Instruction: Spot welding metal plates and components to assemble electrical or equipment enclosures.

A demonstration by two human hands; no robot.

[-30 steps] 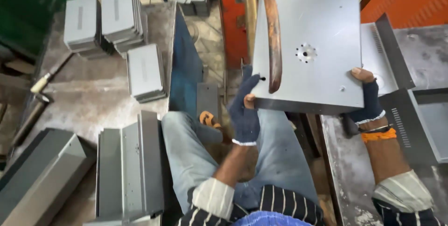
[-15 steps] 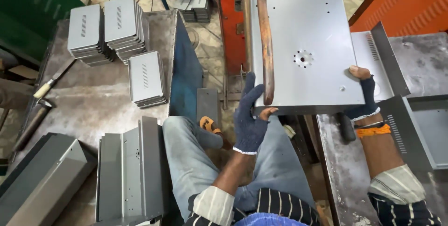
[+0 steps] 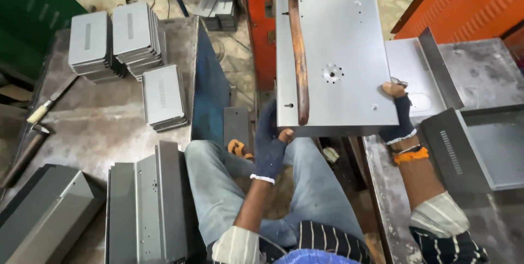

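- Grey metal panel [image 3: 344, 51] held flat under copper welding arm [image 3: 299, 62], above the person's lap.
- Left hand [image 3: 271, 144], gloved, grips panel's near edge.
- Right hand [image 3: 397, 114], gloved, clasps right corner.
- Stacked grey plates [image 3: 131, 35] on left table [image 3: 87, 127].

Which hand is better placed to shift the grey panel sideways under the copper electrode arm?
Right, probably: the right hand grips the grey panel at its free outer corner, clear of the copper electrode arm. The left hand props the near edge directly below that arm.

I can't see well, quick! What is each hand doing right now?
Left hand: closed on the near edge of the grey metal panel.
Right hand: closed on the panel's right corner.
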